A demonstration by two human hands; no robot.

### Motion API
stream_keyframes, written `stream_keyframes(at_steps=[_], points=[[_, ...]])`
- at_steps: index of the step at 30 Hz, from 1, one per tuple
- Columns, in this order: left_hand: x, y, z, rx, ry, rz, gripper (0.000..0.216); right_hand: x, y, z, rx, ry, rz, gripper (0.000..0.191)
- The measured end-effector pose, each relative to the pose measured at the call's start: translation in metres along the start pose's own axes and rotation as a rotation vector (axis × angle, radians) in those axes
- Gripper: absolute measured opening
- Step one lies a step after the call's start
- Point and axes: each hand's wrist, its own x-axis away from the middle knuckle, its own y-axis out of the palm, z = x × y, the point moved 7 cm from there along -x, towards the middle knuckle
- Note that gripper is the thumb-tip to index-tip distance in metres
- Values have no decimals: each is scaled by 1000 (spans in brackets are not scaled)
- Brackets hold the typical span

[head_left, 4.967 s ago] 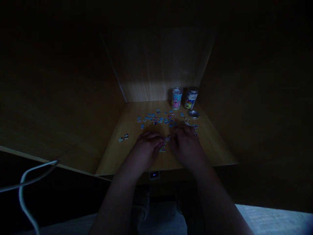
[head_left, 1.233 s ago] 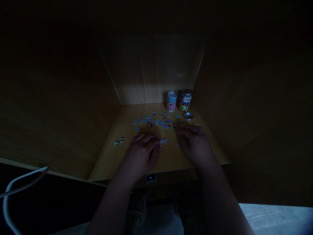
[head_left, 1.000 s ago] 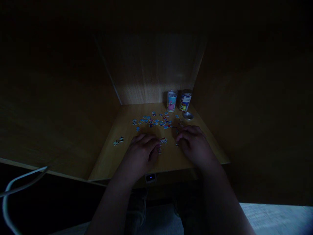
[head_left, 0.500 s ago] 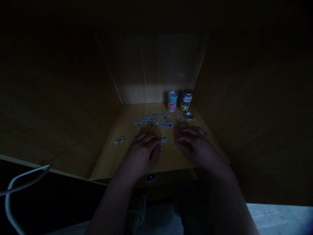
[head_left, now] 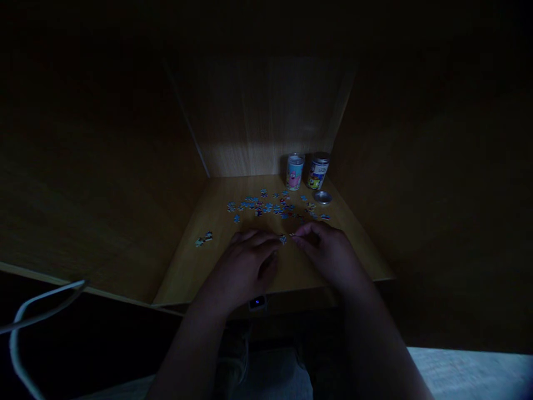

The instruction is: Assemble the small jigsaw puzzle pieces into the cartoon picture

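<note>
My right hand pinches a small jigsaw piece between thumb and fingertips, just above the wooden board. To its left, my left hand is curled with its fingertips at a small cluster of jigsaw pieces, covering part of it. Only a narrow gap separates the held piece from that cluster. Beyond both hands, several loose jigsaw pieces in blue, red and dark colours lie spread out. Two more pieces sit apart, left of my left hand. The light is dim, so printed details are hard to make out.
At the back right stand a can with a pink figure and a lidded can. A round metal lid lies before them. Wooden panels enclose the sides and back. A small lit device shows below the front edge; a white cable hangs left.
My right hand has moved left and brought its piece close to the cluster. My left hand has shifted slightly right over the joined pieces. A piece by the lid is now uncovered.
</note>
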Motion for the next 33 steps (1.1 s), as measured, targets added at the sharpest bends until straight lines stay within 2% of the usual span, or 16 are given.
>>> stream_keyframes(at_steps=[5,33], points=[[1,4,2,66,32,-41,39,-3,12,-2,-11,43,-27,11],[0,4,3,112,39,-33,38,-15,24,-6,205,-39,-25,13]])
